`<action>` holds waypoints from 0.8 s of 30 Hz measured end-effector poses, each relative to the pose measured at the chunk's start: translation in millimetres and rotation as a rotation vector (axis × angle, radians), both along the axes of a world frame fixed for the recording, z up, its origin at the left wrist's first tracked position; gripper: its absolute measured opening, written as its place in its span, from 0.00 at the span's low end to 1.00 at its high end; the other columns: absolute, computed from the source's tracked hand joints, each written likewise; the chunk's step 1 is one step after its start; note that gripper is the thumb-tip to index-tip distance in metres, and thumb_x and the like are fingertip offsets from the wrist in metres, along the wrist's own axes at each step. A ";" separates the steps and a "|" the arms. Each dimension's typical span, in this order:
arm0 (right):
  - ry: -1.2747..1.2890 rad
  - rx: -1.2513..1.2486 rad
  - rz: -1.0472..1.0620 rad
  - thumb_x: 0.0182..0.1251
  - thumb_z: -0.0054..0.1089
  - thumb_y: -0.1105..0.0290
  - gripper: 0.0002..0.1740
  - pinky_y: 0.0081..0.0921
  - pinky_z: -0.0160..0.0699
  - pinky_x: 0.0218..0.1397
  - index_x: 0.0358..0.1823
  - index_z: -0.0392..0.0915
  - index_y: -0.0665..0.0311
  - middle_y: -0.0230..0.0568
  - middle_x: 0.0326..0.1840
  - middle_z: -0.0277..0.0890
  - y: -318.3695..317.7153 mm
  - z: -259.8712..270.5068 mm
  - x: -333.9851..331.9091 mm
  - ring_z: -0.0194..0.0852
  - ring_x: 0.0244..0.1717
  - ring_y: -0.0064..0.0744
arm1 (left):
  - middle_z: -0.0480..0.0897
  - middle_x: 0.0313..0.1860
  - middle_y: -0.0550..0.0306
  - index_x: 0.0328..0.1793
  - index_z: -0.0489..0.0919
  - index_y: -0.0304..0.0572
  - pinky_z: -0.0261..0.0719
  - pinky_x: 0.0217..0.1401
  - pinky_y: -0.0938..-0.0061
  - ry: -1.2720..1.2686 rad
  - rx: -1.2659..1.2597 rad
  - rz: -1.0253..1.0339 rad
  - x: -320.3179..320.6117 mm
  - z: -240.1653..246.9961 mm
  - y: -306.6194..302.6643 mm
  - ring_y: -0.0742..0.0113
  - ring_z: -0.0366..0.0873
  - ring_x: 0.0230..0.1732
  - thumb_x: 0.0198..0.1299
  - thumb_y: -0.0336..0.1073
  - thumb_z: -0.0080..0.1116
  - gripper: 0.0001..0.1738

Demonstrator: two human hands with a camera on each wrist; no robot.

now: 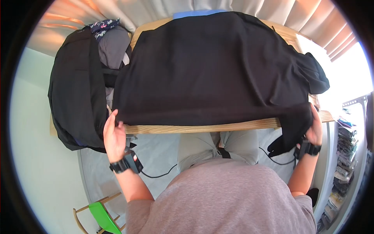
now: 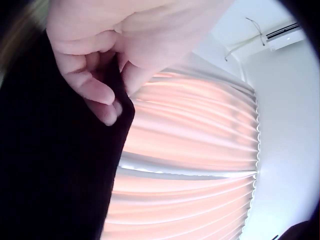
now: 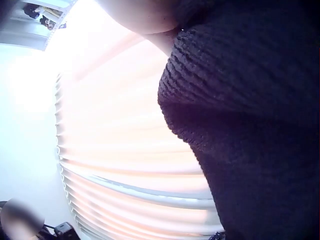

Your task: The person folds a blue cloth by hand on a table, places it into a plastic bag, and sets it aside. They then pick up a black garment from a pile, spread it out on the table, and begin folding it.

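A black long-sleeved top [image 1: 194, 70] lies spread across the wooden table [image 1: 218, 128], its front part lifted along the near edge. My left hand [image 1: 114, 138] is at its near left corner; in the left wrist view the fingers and thumb pinch the black cloth [image 2: 50, 150] at its edge. At the right end, my right hand [image 1: 315, 130] grips the top beside a sleeve [image 1: 288, 132] that hangs over the table's front edge. Ribbed black fabric [image 3: 240, 90] fills much of the right wrist view and hides most of that hand's fingers. Another sleeve [image 1: 314, 74] lies bunched at the far right.
A black backpack [image 1: 74, 89] stands against the table's left end, with grey clothing [image 1: 113, 46] beside it. Pleated curtains [image 1: 156, 11] hang behind the table. Shelving with packed goods [image 1: 344, 156] is at the right, and a green-seated chair [image 1: 103, 216] at lower left.
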State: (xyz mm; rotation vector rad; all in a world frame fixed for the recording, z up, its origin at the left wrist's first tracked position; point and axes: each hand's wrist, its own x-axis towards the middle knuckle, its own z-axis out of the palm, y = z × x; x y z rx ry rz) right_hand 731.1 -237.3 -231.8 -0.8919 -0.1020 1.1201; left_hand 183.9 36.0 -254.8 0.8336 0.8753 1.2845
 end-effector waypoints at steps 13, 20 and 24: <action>-0.714 -0.332 -0.007 0.63 0.57 0.71 0.21 0.20 0.71 0.53 0.57 0.68 0.68 0.34 0.45 0.76 57.6 -21.5 -12.1 0.73 0.47 0.21 | 0.67 0.65 0.47 0.75 0.47 0.45 0.57 0.68 0.71 0.166 0.004 -0.212 60.5 -23.2 57.6 0.62 0.64 0.66 0.64 0.28 0.47 0.35; -1.308 -0.789 -0.163 0.55 0.68 0.64 0.20 0.26 0.74 0.36 0.40 0.70 0.70 0.42 0.30 0.77 -19.1 -62.2 -46.9 0.75 0.31 0.29 | 0.59 0.72 0.54 0.70 0.59 0.36 0.48 0.73 0.75 0.297 0.067 -0.343 51.3 -27.2 52.3 0.65 0.53 0.73 0.66 0.30 0.43 0.26; -1.234 -0.895 -0.100 0.55 0.67 0.58 0.23 0.28 0.75 0.41 0.40 0.71 0.72 0.46 0.32 0.79 -29.4 -71.6 -83.5 0.79 0.36 0.37 | 0.61 0.70 0.53 0.68 0.61 0.34 0.49 0.73 0.74 0.338 0.070 -0.344 44.4 -31.8 53.4 0.66 0.54 0.72 0.67 0.30 0.43 0.23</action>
